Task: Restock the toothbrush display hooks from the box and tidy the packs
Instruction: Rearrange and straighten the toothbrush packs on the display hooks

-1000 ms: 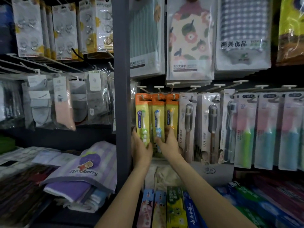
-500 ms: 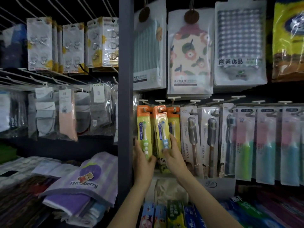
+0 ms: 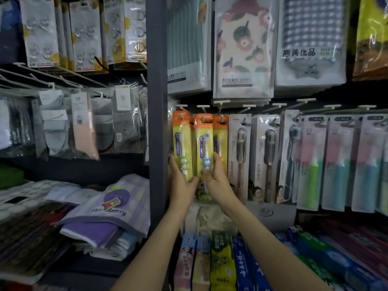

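Observation:
Three yellow-and-orange children's toothbrush packs hang side by side on hooks right of the grey upright. My left hand (image 3: 182, 181) grips the bottom of the left pack (image 3: 181, 141), which holds a green-handled brush. My right hand (image 3: 216, 179) holds the lower part of the middle pack (image 3: 204, 143), with a blue-handled brush, thumb on its front and fingers behind its right edge. The third pack (image 3: 220, 139) hangs just behind my right fingers. The packs' lower ends are hidden by my hands. No box is in view.
A grey shelf upright (image 3: 157, 114) stands just left of my hands. Adult toothbrush packs (image 3: 264, 156) and pink-green packs (image 3: 312, 162) hang to the right. Toothpaste boxes (image 3: 222, 261) lie below my arms, folded towels (image 3: 105, 215) at lower left, socks (image 3: 84, 127) hang left.
The view has tilted so the display sits lower in frame. My right hand shifted from the gap beside the third pack onto the middle pack, which swung out and now hangs straight again.

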`<control>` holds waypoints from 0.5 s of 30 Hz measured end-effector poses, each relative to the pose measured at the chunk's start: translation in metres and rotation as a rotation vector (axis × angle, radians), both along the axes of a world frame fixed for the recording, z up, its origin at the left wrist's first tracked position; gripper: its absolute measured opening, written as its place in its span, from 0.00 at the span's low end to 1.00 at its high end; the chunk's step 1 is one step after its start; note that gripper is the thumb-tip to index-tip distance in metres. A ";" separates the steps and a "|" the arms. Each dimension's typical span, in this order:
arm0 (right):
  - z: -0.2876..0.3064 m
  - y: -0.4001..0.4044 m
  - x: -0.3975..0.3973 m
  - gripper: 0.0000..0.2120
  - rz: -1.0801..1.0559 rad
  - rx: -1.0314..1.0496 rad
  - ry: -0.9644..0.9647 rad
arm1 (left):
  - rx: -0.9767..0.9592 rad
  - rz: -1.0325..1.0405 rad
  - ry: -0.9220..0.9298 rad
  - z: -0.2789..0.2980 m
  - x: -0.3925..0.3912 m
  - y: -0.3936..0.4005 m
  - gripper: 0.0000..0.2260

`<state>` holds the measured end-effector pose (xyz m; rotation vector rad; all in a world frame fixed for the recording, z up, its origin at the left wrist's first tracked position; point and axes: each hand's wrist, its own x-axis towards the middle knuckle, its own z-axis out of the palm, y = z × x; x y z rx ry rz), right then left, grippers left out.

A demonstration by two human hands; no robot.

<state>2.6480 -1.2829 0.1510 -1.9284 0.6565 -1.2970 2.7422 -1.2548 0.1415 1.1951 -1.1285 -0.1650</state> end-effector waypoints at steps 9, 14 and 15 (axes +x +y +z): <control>0.012 -0.006 -0.011 0.29 -0.176 -0.156 0.111 | 0.093 0.093 -0.074 0.010 -0.006 0.004 0.43; 0.043 -0.010 -0.012 0.24 -0.279 -0.256 0.072 | 0.017 0.149 -0.033 0.047 -0.009 -0.002 0.40; 0.048 -0.014 -0.009 0.22 -0.287 -0.256 0.063 | -0.011 0.175 -0.048 0.057 -0.009 -0.005 0.39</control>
